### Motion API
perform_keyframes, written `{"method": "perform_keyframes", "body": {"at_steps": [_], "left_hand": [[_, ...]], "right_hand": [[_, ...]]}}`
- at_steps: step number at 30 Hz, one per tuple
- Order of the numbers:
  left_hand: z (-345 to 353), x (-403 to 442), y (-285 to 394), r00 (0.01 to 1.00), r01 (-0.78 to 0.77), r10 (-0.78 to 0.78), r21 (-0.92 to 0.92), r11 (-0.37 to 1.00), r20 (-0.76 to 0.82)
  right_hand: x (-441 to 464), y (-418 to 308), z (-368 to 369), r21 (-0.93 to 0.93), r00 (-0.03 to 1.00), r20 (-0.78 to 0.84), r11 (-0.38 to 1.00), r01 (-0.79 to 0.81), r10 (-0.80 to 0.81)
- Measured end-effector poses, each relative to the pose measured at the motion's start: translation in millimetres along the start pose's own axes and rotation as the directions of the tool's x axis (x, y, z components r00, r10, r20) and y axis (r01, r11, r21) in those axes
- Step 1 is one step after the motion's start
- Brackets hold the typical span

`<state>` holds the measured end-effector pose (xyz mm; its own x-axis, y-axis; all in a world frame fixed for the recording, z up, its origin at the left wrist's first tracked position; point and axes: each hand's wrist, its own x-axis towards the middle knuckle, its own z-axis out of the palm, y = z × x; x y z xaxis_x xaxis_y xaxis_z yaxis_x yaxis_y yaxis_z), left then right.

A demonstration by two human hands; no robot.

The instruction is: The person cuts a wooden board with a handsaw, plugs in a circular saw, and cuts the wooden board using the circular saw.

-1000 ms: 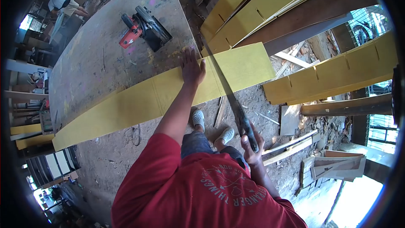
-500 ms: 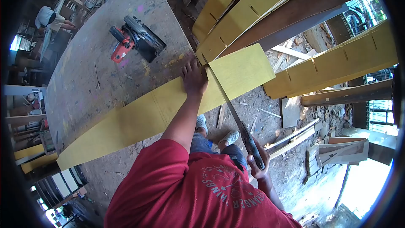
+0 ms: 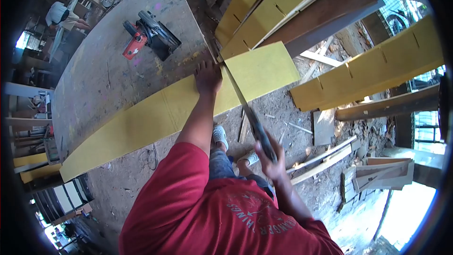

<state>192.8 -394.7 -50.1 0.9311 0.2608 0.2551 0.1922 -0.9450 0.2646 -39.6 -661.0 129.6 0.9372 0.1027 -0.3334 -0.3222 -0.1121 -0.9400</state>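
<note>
A long yellow board (image 3: 141,115) lies across the edge of the worktable (image 3: 94,85), its right end sticking out past the edge. My left hand (image 3: 208,79) rests flat on the board, fingers stretched toward its far edge. In my right hand (image 3: 273,160) is the handle of a handsaw (image 3: 241,97). Its blade slants up to the left across the board, just right of my left hand, and its tip reaches the board's far edge. The depth of the cut under the blade is hard to see.
A red and black circular saw (image 3: 151,37) sits on the worktable. Notched yellow boards (image 3: 363,68) lean at the right and top right. Wood strips (image 3: 325,160) and scraps lie on the dirt floor. Another person (image 3: 63,16) bends over at the far left.
My right hand has pushed the handsaw forward and up to the left, closer to the board. My left hand stays on the board. The whole view has shifted slightly.
</note>
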Motion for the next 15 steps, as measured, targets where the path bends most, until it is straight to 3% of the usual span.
{"method": "perform_keyframes", "body": {"at_steps": [2, 4, 6, 11, 15], "left_hand": [[2.0, -4.8, -3.6, 1.0, 0.005, -0.005, -0.001, 1.0, 0.024], [3.0, -4.3, -4.2, 1.0, 0.01, -0.01, 0.01, 1.0, 0.023], [3.7, -3.7, -2.9, 0.999, 0.008, -0.009, 0.013, 1.0, 0.04], [9.0, -9.8, -0.2, 0.996, -0.01, 0.007, -0.032, 0.999, -0.084], [4.0, 3.7, -3.1, 1.0, -0.002, 0.001, -0.025, 1.0, -0.029]], "right_hand": [[-34.5, 28.4, -21.7, -0.062, 0.978, 0.01, 0.976, 0.208, -0.208], [-47.0, 18.1, -32.3, -0.082, 0.992, 0.038, 0.989, 0.121, -0.118], [-22.2, 21.9, -26.0, -0.02, 0.986, 0.051, 0.987, 0.158, -0.157], [125.5, 8.2, 40.5, -0.059, 0.997, 0.035, 0.996, 0.064, -0.062], [100.8, 27.4, 33.4, -0.032, 0.997, 0.004, 0.996, 0.079, -0.079]]}}
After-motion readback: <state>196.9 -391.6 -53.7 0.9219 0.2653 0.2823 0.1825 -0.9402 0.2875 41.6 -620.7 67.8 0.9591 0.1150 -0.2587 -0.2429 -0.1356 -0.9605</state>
